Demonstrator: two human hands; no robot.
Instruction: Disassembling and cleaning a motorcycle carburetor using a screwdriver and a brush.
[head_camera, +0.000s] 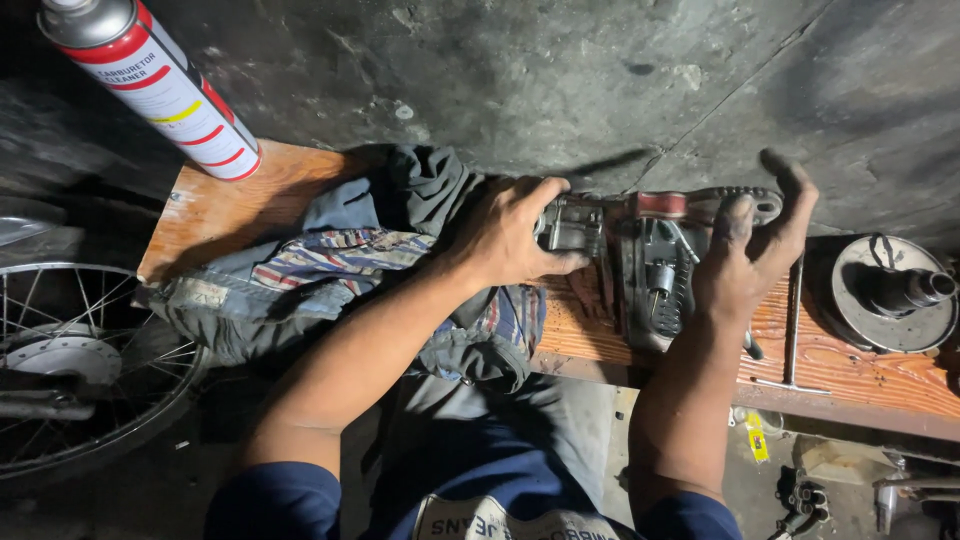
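Left hand (505, 235) fingers closed around small metal part (572, 226). Right hand (748, 262) fingers spread open, resting on engine assembly (655, 275). Assembly apparently partway stripped; T-handle tool (792, 325) idle on counter (850, 365) just beyond right fingers.

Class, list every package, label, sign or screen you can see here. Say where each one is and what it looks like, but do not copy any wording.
Spray can: top left, leaning by the wooden board's corner; cylinder, white label with red bands, yellow stripe, silver shoulder.
Small yellow tag: on the floor under the board, lower right; narrow strip.
No signs or screens.
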